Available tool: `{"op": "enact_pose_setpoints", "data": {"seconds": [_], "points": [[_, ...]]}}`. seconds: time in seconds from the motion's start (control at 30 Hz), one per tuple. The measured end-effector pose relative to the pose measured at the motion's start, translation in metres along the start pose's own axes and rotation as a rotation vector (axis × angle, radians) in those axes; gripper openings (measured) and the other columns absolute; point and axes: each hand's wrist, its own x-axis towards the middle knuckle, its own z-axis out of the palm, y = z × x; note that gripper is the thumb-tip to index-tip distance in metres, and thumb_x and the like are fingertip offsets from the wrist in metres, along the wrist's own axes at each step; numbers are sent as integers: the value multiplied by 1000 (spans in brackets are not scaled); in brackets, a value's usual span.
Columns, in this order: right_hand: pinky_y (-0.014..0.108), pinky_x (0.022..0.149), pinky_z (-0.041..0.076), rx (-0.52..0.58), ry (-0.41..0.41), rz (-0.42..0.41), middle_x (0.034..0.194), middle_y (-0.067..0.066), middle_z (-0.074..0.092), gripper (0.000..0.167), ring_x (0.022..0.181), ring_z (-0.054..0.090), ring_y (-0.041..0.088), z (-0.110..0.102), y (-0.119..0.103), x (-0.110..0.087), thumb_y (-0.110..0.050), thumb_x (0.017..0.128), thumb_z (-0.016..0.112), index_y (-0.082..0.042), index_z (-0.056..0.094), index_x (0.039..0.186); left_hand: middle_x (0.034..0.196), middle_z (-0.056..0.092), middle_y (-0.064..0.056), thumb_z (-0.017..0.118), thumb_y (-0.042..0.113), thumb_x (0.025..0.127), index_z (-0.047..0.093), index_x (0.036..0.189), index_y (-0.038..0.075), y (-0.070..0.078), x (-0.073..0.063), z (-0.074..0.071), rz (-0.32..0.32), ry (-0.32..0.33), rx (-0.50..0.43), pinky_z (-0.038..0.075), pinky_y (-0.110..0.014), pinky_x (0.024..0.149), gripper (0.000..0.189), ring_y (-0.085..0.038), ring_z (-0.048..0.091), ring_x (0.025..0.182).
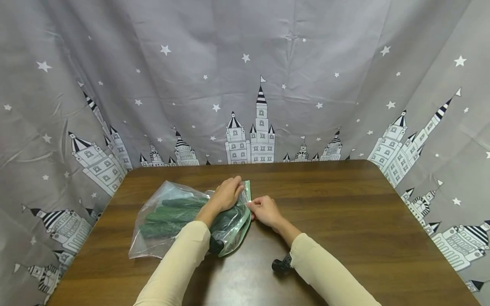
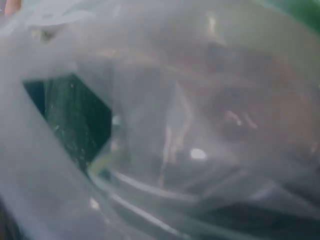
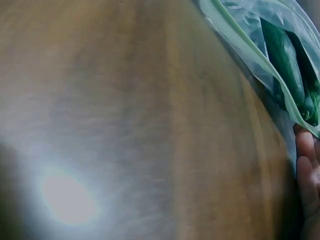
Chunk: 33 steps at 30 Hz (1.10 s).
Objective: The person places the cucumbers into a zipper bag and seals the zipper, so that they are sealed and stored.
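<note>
A clear zip bag (image 1: 150,204) with a green strip along its mouth lies on its side on the table. Inside it are several long green cucumbers (image 1: 168,216), which also show through the bag's mouth in the right wrist view (image 3: 282,60). My left hand (image 1: 226,196) lies over the bag near its mouth and holds the film by the far end of the strip. My right hand (image 1: 266,210) pinches the green strip (image 1: 245,214) near its middle, thumb against fingers. In the left wrist view, crumpled film (image 2: 165,100) covers most of the picture, with a cucumber (image 2: 75,120) behind it.
Everything lies on a brown wooden table (image 1: 344,204) with rounded far corners. Behind it hangs a grey curtain (image 1: 306,85) printed with castles and stars. Black wrist devices show at the left cuff (image 1: 216,245) and the right cuff (image 1: 281,265).
</note>
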Motion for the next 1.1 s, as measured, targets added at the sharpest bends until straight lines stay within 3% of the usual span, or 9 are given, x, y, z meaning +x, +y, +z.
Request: {"op": "enact_pose_setpoints", "data": {"seconds": [0.3, 0.67, 0.9, 1.1], "points": [[19, 48, 36, -13, 12, -41, 56, -2, 65, 29, 53, 59, 9, -2, 5, -13, -18, 101, 64, -8, 74, 76, 85, 52, -5, 56, 19, 108, 50, 95, 11, 3, 3, 7, 28, 6, -6, 48, -45, 71, 16, -24, 52, 80], [21, 46, 34, -116, 32, -65, 54, -9, 63, 34, 48, 53, 7, 5, 2, -24, -20, 102, 63, -15, 70, 69, 81, 49, -4, 56, 16, 107, 49, 94, 11, 1, 1, 7, 39, 18, -14, 46, -41, 67, 16, -23, 50, 76], [25, 49, 42, -240, 117, -90, 50, -14, 57, 35, 46, 55, 6, 17, -2, -27, -19, 100, 64, -17, 64, 65, 82, 50, -5, 55, 16, 108, 49, 94, 11, -1, 1, 3, 37, -2, -8, 46, -41, 68, 17, -24, 50, 78], [26, 57, 49, -183, 74, -99, 53, -9, 63, 34, 50, 60, 5, 19, -6, -32, -16, 101, 62, -13, 67, 68, 82, 50, -6, 56, 15, 108, 48, 92, 11, -2, 2, 3, 20, 5, -13, 45, -41, 69, 18, -24, 50, 78]]}}
